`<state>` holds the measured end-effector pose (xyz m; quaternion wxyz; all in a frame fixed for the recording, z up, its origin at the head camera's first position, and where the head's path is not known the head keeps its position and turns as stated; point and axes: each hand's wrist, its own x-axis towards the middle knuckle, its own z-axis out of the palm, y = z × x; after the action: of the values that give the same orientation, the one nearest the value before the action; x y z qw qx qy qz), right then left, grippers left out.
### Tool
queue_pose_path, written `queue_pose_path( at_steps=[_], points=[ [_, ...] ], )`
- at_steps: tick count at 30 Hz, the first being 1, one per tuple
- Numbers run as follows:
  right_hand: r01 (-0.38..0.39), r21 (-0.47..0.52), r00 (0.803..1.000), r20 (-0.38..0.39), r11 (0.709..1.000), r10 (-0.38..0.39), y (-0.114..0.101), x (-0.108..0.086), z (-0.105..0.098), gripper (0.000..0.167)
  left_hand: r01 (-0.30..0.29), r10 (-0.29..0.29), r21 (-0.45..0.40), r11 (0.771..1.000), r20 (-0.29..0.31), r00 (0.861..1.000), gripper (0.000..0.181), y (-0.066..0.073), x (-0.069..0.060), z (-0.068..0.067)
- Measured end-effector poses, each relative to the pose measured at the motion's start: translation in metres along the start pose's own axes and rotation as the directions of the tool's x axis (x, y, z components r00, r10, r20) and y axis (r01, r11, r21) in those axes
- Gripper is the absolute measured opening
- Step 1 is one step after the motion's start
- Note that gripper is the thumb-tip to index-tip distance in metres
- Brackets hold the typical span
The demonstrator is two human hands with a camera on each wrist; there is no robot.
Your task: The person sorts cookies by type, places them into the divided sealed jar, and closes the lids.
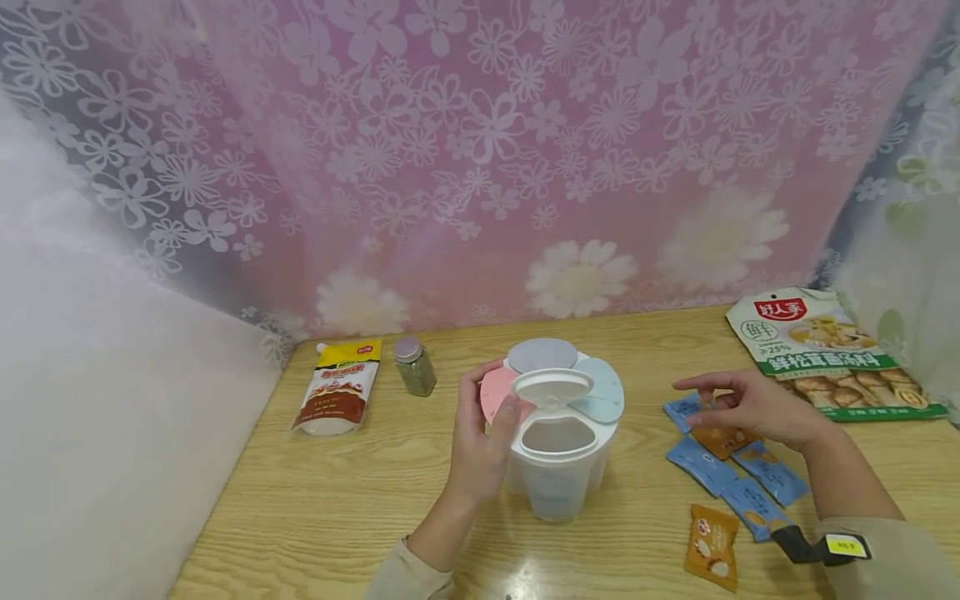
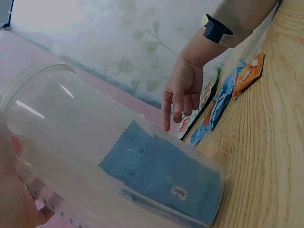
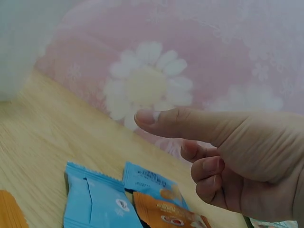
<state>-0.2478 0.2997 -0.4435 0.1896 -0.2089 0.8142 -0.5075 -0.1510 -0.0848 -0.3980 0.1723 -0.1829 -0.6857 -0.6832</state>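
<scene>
The container (image 1: pixel 557 483) is smooth plastic, its front compartment clear and tapering downward, with rounded petal-shaped lids on top: a grey lid (image 1: pixel 542 356), a pink lid (image 1: pixel 497 390) and a pale blue lid (image 1: pixel 602 392). A white lid (image 1: pixel 553 385) is flipped up over the front opening, and through the clear wall crinkle-edged blue packets (image 2: pixel 166 175) show at the bottom. The loose packets on the table are glossy film with serrated ends: several blue ones (image 1: pixel 701 464), an orange one (image 1: pixel 722 442) overlapping among them, and another orange packet (image 1: pixel 711 548) apart, nearer the person. The table (image 1: pixel 360 500) is pale, with wood grain; behind it hangs a pink flowered curtain (image 1: pixel 487 183). At the left stand a glossy pouch (image 1: pixel 337 392) and, just beside it, a small glass jar (image 1: pixel 416 371) with a purplish cap; at the far right lies a large printed bag (image 1: pixel 832 354), beyond the loose packets. The raised lid stands between the opening and the other lids. The left hand (image 1: pixel 482 433) grips the container's left side, its thumb over the pink lid. The right hand (image 1: pixel 761 408) holds nothing, its thumb and forefinger extended and apart, the other fingers loosely bent; the overlapping packets lie just below it, to the right of the container.
</scene>
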Motion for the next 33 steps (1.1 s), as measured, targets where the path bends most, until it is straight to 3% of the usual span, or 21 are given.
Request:
queue_pose_path(
  at_steps=[6, 17, 26, 33],
  points=[
    [-0.047, -0.065, 0.999, -0.021, 0.997, 0.045, 0.009, 0.001, -0.002, 0.061, 0.002, -0.002, 0.003, 1.0, -0.003, 1.0, 0.042, 0.001, 0.001, -0.001],
    [-0.033, -0.203, 0.997, -0.077, 0.979, 0.018, 0.025, 0.008, 0.0, 0.064, -0.004, 0.004, 0.005, 1.0, -0.002, 1.0, 0.041, 0.001, 0.001, -0.002],
    [-0.12, -0.259, 0.987, -0.132, 0.959, 0.088, 0.023, 0.008, 0.006, 0.075, 0.002, -0.002, -0.015, 1.0, 0.012, 1.0, 0.042, -0.003, -0.001, 0.0],
    [-0.121, -0.276, 0.983, -0.168, 0.953, 0.076, 0.02, 0.009, 0.008, 0.064, -0.005, 0.006, -0.007, 1.0, 0.013, 1.0, 0.041, -0.003, -0.001, 0.0]
  ],
)
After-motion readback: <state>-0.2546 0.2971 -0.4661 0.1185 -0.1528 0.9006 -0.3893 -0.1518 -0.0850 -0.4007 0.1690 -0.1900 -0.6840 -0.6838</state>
